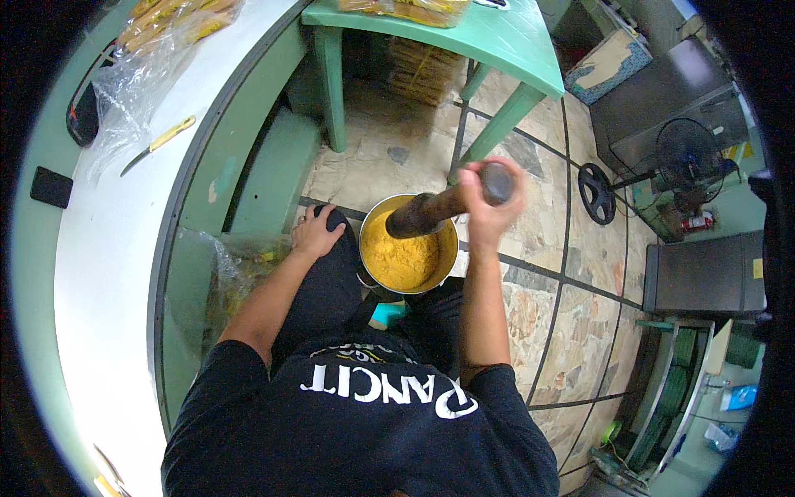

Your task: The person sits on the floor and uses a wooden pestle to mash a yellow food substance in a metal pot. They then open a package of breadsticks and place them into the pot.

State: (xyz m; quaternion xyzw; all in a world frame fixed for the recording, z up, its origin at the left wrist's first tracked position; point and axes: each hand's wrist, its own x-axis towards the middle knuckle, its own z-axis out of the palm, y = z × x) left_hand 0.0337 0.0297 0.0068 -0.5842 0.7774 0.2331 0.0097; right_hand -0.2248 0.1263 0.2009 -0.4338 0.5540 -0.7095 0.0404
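My right hand is wrapped around the upper end of a thick dark wooden pestle, which slants down to the left. Its broad lower end is over the deep metal pot and looks to be at the yellow crumbly mash inside; whether it touches cannot be told. The pot stands between my knees. My left hand rests on my left knee with fingers spread, holding nothing. The right hand is slightly blurred.
A green plastic table stands ahead, with bundled packs beneath. Along the left runs a white counter bearing a yellow-handled knife and a phone. On the right are a stand fan and a dark cabinet.
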